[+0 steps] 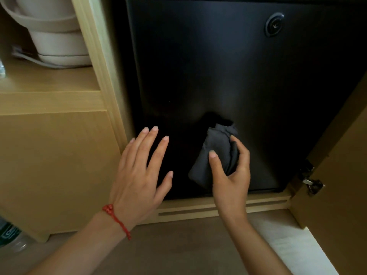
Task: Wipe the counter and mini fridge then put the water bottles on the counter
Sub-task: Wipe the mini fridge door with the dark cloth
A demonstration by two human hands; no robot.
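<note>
Right hand point(231, 171) clamped on a bunched grey cloth point(215, 155), thumb across the front, fingers wrapped behind; cloth pressed to the lower part of the mini fridge point(208, 66) door. Bunched, likely to give a firm pad for rubbing a flat panel.

Left hand point(139, 175) open, fingers spread, flat against or just off the fridge door's lower left corner; cannot tell if touching. Probably bracing the door shut against wipe pressure. Red bead bracelet point(117, 220) on that wrist.

Step judged: wiping the fridge front, low section.

Room, relative to the fridge:
- Above the cloth: wide bare door, free for long strokes up to the round lock point(274, 26) near the top right.
- Left: wood frame post point(103, 80) tight against the door edge; strokes stop there.
- Below: wood base rail point(222, 205) just under the door bottom; little travel left downward.
- Right: open cabinet door point(341, 185) with metal hinge point(311, 181) near the lower right corner; snag risk for cloth.

Water bottles point(10, 237): on the floor far left of the fridge, partly cropped. Counter point(49, 80) upper left of the fridge, kettle point(53, 30) on it.
</note>
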